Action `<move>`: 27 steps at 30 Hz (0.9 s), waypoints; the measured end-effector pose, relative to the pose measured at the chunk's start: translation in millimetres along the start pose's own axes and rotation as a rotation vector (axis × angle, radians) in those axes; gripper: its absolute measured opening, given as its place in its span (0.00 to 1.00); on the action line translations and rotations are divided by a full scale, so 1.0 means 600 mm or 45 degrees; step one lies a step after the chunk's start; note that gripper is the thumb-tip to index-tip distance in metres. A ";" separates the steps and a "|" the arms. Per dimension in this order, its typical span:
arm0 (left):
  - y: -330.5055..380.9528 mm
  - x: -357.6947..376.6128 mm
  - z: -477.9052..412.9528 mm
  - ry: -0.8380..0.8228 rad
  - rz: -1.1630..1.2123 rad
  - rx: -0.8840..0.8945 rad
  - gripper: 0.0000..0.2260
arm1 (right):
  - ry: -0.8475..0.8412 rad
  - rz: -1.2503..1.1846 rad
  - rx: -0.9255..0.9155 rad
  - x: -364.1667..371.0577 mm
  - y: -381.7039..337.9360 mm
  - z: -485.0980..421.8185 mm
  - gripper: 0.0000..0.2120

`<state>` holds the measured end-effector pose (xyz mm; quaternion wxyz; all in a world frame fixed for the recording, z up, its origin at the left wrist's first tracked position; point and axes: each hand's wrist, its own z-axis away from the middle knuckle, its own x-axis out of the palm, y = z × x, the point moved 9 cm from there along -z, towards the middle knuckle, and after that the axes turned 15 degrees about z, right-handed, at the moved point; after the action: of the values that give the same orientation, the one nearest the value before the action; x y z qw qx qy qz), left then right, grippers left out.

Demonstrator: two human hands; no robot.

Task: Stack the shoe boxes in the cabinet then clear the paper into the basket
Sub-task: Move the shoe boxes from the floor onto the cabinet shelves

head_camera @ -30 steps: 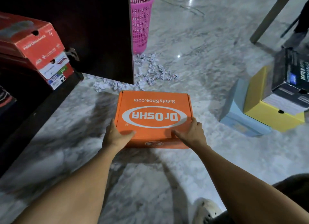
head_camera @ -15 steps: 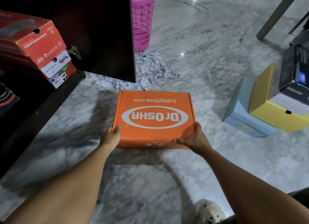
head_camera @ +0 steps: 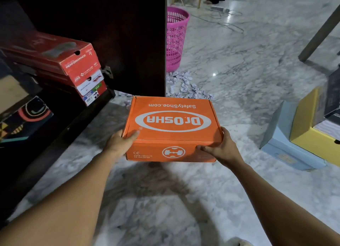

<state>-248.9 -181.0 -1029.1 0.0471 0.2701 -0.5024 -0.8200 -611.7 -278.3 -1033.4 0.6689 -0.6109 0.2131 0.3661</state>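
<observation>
Orange box rose between left hand, right hand

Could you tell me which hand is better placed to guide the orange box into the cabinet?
Probably the left hand: it grips the orange box at the corner nearest the cabinet, where the red boxes are stacked. The right hand holds the far corner, away from it.

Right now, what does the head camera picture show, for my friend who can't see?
A left hand and right hand grip an orange shoe box over a marble floor. Red shoe boxes sit stacked in a dark cabinet at left; crumpled paper lies by a pink basket behind.
</observation>
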 end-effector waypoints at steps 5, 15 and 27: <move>0.025 -0.105 0.018 0.129 0.015 0.035 0.19 | 0.035 -0.100 -0.137 0.004 -0.092 -0.009 0.57; 0.166 -0.299 0.124 0.602 0.451 0.377 0.17 | 0.166 -0.397 -0.466 -0.064 -0.348 -0.018 0.45; 0.469 -0.500 0.322 1.064 0.541 1.002 0.07 | 0.262 -0.576 -0.836 -0.223 -0.663 -0.021 0.50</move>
<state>-143.4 -60.2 -603.8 0.2994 0.4598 -0.7495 -0.3702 -397.0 -315.7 -674.1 0.4773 -0.8567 0.0112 0.1955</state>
